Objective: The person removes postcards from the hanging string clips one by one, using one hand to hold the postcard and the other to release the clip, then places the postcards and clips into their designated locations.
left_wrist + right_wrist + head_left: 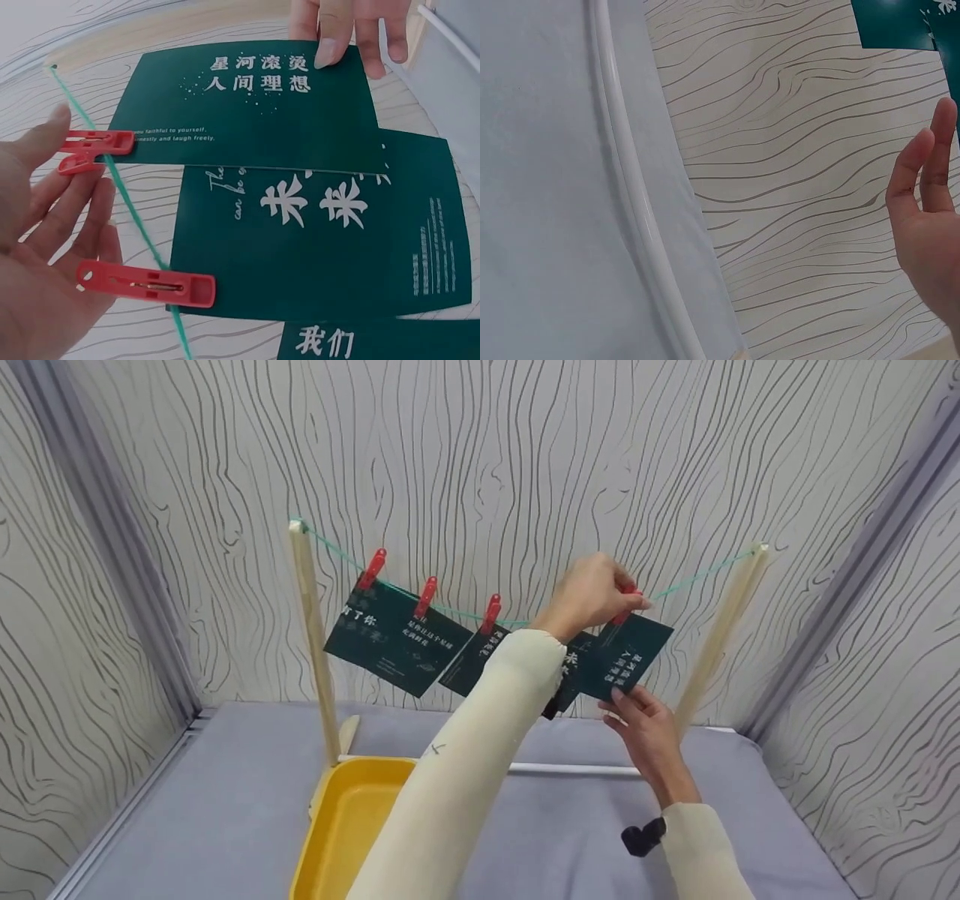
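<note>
A dark green card with white lettering (pixel 634 652) hangs tilted at the right of the green string (pixel 701 577). My left hand (pixel 592 592) is at its upper corner, where thumb and fingers pinch a red clothespin (pixel 97 141) that straddles string and card in the left wrist view. From below, my right hand (pixel 652 731) holds the card's lower edge, thumb on the printed face. Partly behind this card is another green card (pixel 322 240), with its own red clothespin (pixel 161 285) on the string.
Further left along the string, red clothespins (pixel 426 596) hold more green cards (pixel 397 637). Wooden posts (pixel 311 637) carry the string's ends. A white rod (pixel 574 769) runs low between them. On the grey cloth stands a yellow tray (pixel 319 832), partly covered by the left sleeve.
</note>
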`<state>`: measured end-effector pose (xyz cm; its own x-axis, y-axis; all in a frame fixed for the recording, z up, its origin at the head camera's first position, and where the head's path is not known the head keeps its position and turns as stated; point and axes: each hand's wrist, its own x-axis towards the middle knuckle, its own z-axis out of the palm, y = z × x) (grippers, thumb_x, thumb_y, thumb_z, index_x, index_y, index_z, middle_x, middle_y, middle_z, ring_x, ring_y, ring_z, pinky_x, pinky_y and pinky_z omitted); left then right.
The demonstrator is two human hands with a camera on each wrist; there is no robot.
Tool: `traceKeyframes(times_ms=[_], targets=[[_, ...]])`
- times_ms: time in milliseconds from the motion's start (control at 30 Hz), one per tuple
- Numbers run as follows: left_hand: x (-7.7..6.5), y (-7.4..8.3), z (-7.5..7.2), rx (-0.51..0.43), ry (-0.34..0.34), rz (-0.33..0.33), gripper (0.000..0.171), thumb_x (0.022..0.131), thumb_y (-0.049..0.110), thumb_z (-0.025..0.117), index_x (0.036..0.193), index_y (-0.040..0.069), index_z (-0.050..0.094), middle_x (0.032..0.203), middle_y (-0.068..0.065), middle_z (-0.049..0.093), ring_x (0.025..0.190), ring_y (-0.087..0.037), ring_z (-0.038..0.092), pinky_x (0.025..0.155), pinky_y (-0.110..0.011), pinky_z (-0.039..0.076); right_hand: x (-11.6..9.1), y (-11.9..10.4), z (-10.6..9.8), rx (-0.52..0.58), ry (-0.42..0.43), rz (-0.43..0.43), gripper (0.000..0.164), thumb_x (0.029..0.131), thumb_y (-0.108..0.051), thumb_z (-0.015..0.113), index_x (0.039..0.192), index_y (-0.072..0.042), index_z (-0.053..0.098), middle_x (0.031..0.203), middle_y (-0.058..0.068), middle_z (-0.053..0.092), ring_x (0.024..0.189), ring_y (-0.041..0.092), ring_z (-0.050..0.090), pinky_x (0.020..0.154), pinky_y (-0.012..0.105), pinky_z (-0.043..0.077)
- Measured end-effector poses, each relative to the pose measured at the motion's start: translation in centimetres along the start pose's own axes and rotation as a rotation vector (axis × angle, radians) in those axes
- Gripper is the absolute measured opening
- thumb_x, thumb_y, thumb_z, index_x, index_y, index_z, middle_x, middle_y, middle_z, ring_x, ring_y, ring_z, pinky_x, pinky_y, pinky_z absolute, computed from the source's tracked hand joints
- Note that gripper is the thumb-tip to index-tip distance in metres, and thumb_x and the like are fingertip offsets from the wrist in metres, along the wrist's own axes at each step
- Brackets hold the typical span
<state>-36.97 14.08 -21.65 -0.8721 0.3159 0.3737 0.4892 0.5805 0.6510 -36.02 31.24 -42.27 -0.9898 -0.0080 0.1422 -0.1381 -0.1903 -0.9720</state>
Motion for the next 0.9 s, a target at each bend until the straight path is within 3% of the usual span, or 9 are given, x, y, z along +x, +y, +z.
traceKeyframes(times_ms=[133,367,600,900], targets=[[-0.3,0.3,-0.1,-0.022,0.003,-0.004,0.02,0.084,0.038,0.077,0.094,0.02,0.074,0.083,0.008,0.069,0.072,-0.007,0.063,0.064,-0.019,0.052,-0.2,-0.2,0.0,0.02,-0.01,0.003,0.047,0.095,-0.026,0.064,0.137,-0.011,0.052,0.113,-0.005,0.071,0.105,0.015,0.065,0.092,0.027,0.054],[-0.6,0.8,-0.2,0.0,0.022,0.049,0.017,0.086,0.036,0.075,0.093,0.02,0.071,0.081,0.008,0.067,0.069,-0.006,0.062,0.061,-0.018,0.05,-0.1,-0.7,0.2,0.055,-0.008,-0.01,0.04,0.096,-0.025,0.063,0.132,-0.012,0.055,0.107,-0.006,0.071,0.098,0.011,0.066,0.088,0.027,0.055],[-0.9,0.1,0.3,-0.007,0.03,0.084,0.013,0.091,0.033,0.07,0.089,0.02,0.067,0.076,0.006,0.065,0.065,-0.006,0.059,0.056,-0.017,0.048,-0.6,-0.1,0.1,0.044,-0.007,0.0,0.042,0.097,-0.024,0.06,0.136,-0.013,0.051,0.111,-0.006,0.069,0.101,0.012,0.065,0.088,0.027,0.055],[-1.0,-1.0,0.7,-0.106,0.051,0.075,0.014,0.091,0.029,0.07,0.085,0.016,0.069,0.076,0.004,0.065,0.065,-0.007,0.057,0.053,-0.017,0.046,-0.9,0.6,0.0,0.068,0.006,-0.01,0.035,0.097,-0.022,0.06,0.131,-0.013,0.054,0.106,-0.005,0.069,0.096,0.011,0.064,0.087,0.028,0.056]])
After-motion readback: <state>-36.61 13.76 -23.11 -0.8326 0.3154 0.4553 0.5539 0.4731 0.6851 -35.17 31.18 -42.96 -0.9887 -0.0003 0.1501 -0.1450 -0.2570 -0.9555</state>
